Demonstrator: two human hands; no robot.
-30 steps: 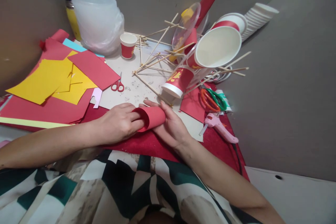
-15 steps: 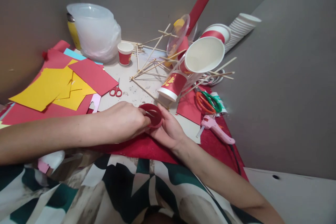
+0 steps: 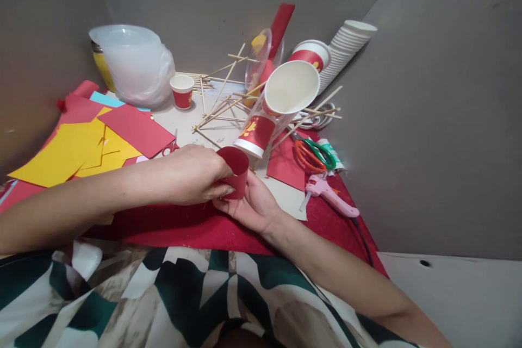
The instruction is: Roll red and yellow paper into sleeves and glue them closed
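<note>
A red paper ring (image 3: 240, 178), rolled into a short open tube, is held between my two hands near the front of the table. My left hand (image 3: 199, 176) pinches its near left wall, thumb outside and fingers over the rim. Cupped under the ring and along its right side is my right hand (image 3: 255, 204), thumb against the paper. Just beyond the hands, a red and white paper cup (image 3: 258, 131) is part of a structure of cups and wooden sticks (image 3: 216, 117). Small red-handled scissors (image 3: 169, 148) lie partly hidden behind my left hand.
Yellow paper sheets (image 3: 61, 152) and red paper (image 3: 138, 130) cover the left side. A plastic tub (image 3: 130, 65) and a small cup (image 3: 182, 92) stand behind. At right are a pink glue gun (image 3: 332, 196), larger scissors (image 3: 312, 155) and stacked white cups (image 3: 346, 51) leaning against the wall.
The red ring has tipped, so more of its outer wall shows. My left hand has shifted from inside its opening to its near edge. The whole view has shifted slightly.
</note>
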